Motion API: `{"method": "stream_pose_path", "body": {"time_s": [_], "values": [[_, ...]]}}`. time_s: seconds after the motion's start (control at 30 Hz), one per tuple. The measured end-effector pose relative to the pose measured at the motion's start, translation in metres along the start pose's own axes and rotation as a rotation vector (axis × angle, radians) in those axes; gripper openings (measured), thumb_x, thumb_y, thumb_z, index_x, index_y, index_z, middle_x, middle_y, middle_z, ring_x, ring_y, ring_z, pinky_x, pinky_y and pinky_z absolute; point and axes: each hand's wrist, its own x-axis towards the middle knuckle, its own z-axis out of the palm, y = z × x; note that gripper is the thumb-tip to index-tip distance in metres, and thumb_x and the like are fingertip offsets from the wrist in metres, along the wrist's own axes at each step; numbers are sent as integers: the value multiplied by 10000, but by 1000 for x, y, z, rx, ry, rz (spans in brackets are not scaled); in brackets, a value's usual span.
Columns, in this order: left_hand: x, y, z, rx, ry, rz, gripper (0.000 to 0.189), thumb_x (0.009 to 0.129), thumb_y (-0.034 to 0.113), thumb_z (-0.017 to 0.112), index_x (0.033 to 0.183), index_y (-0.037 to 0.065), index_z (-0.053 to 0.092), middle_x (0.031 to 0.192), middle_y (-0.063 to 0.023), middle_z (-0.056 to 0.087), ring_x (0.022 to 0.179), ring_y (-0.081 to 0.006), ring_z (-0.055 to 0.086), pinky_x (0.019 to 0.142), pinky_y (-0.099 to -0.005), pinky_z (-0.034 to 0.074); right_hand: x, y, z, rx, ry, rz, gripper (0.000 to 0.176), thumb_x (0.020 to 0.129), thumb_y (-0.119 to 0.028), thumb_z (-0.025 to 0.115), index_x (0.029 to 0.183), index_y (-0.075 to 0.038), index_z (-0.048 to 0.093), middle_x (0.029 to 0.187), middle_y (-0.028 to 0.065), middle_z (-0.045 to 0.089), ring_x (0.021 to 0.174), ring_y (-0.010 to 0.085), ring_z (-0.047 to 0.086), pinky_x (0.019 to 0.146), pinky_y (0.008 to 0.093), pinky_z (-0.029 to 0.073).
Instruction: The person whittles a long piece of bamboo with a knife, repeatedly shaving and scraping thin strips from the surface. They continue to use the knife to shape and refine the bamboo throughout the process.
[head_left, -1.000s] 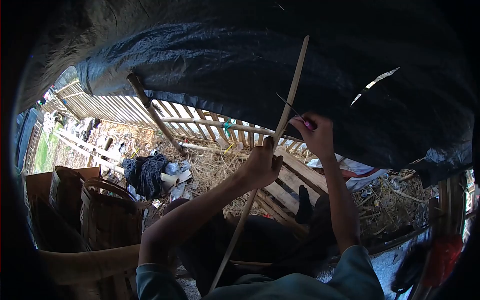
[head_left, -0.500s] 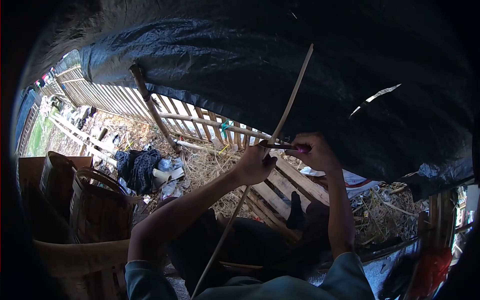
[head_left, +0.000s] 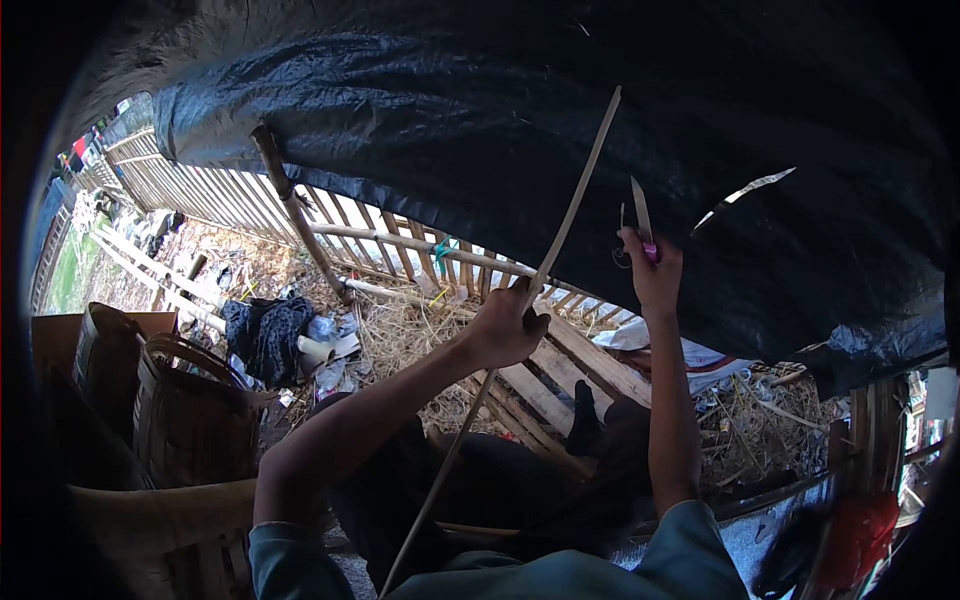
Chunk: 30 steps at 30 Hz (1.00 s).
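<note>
Gripping a long strip, the left hand is closed; the right hand clenches an upright knife

Lower end of pale strip cut off by bottom edge; we can't see it. Part of pale strip hidden in left hand. Knife mostly covered at handle by right hand. Thin bit beside it too small for us to identify. Red object, lower right, too unclear.
</note>
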Motion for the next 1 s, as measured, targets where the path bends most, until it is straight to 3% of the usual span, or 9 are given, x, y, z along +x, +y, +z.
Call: {"method": "stream_pose_path", "body": {"time_s": [0.17,0.27,0.37,0.47,0.57,0.67,0.9,0.97,1.0], "values": [[-1,-1,0,35,12,33,373,802,157,626,1057,-57,456,676,-190,586,652,-338,636,579,-407,476,9,29,-13,-251,53,17,237,819,-255,682,812,-19,684,616,62,586,536,177,564,526,289,420],[-1,1,-1,32,8,25,377,803,161,627,1055,-61,453,668,-186,586,644,-332,634,575,-406,475,12,37,-13,-413,317,-239,241,833,-257,665,842,-16,662,604,74,563,532,207,563,509,315,408],[0,-2,0,21,-7,10,378,803,161,628,1053,-61,453,666,-179,587,634,-324,633,571,-400,475,11,16,-11,-395,396,-360,237,847,-246,648,855,-9,643,589,79,531,525,186,541,489,317,384],[0,-2,0,23,-5,6,372,803,158,628,1052,-58,454,667,-169,590,628,-313,633,570,-391,474,-2,6,-9,-286,-34,-170,258,876,-255,623,820,-3,638,531,35,482,490,73,428,462,257,320],[0,-4,1,36,13,42,362,802,149,628,1046,-55,455,661,-155,591,617,-289,631,560,-380,467,-23,-14,9,-96,-265,-135,245,879,-228,617,801,4,618,522,36,448,481,67,385,450,262,299],[-1,-7,1,44,22,78,339,804,132,621,1036,-51,456,650,-139,586,596,-254,621,539,-360,452,-43,-41,22,57,-359,-196,227,887,-160,593,739,9,567,529,46,445,479,76,371,449,261,296],[-2,-9,1,-41,31,144,263,831,102,576,1007,-32,433,607,-103,551,512,-186,569,489,-317,430,-51,-45,26,54,-465,-303,147,885,-134,583,879,9,550,679,114,557,570,151,535,513,291,394],[-2,2,-10,-136,-135,-133,229,852,108,546,989,-28,423,597,-91,539,487,-172,555,468,-310,432,-54,-37,30,-28,-433,-260,142,892,-141,569,928,-4,552,742,121,601,626,234,600,557,312,434],[-2,7,-15,-184,-220,-281,214,863,110,532,981,-26,417,592,-85,533,475,-166,548,458,-307,432,-53,-39,30,49,-459,-100,156,915,-154,536,938,0,540,723,108,589,609,204,582,563,309,428]]}}
